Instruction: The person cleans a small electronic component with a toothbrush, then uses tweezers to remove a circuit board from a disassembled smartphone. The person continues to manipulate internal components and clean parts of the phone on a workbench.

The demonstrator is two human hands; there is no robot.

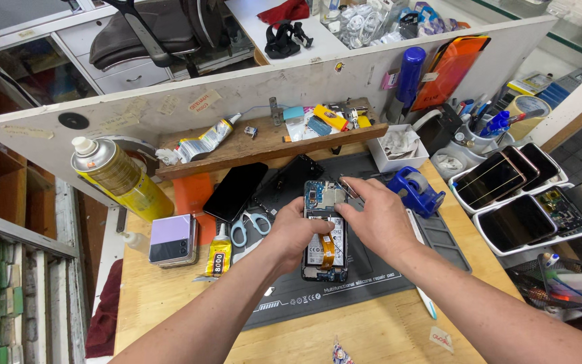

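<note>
Wooden workbench (385,334), near edge bare except a small wrapper; dark grey silicone repair mat (372,269) laid across its middle

Opened smartphone (325,232), back cover off, lying upright on the mat, circuit board, battery and orange flex cable exposed

Left hand (296,232): fingers curled together against the phone's left edge, bracing it

Right hand (378,219): resting over the phone's right side, thumb and forefinger pinched together at the upper right corner on a thin metal tool; tip too small to tell

Just left of the phone: scissors (250,226) with pale blue handles, 1 small glue tube (219,253), lilac folded phone (172,239)

Beyond the hands: 2 black phone panels (237,191) lying flat, blue tape dispenser (412,191) to the right

Far left: yellow spray can (122,178), tilted

Rear: wooden shelf (264,145) holding small parts and a squeezed tube

Far right: 2 white trays (540,229) of stacked phones, well apart from the hands
</note>
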